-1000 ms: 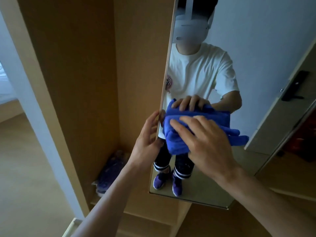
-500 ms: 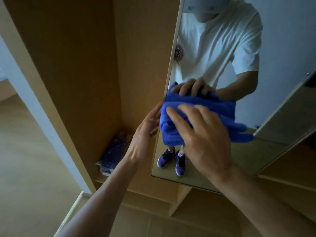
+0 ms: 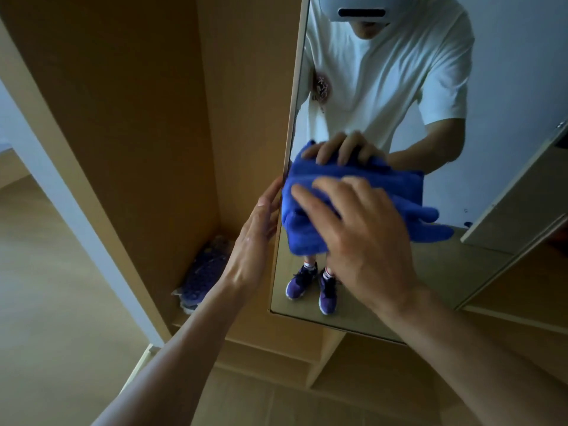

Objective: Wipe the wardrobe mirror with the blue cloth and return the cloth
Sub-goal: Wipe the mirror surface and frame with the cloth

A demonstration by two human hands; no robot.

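The right hand (image 3: 362,238) lies flat on the blue cloth (image 3: 310,216), fingers spread, pressing it against the mirror (image 3: 384,272) near the glass's left edge. The cloth is bunched and folded; part of it sticks out from under the palm toward 9 o'clock, and its reflection trails off toward 3 o'clock. The hand is not gripping the cloth but pushing on it with open fingers.

The left hand (image 3: 258,232) sits at 9 o'clock from the cloth, open, fingers straight and close together, fingertips touching the mirror's left edge (image 3: 289,149). Whether any finger curls behind the edge cannot be told.

The mirror hangs on a wardrobe door tilted toward the viewer. In it show a white T-shirt, the reflected hand on the cloth, and purple shoes near the bottom edge.

At 8 o'clock from the left hand, in the bottom corner of the open wardrobe (image 3: 123,118), lies a purple bundle in clear wrapping (image 3: 203,278). A wooden floor (image 3: 46,302) spreads at 7 o'clock.
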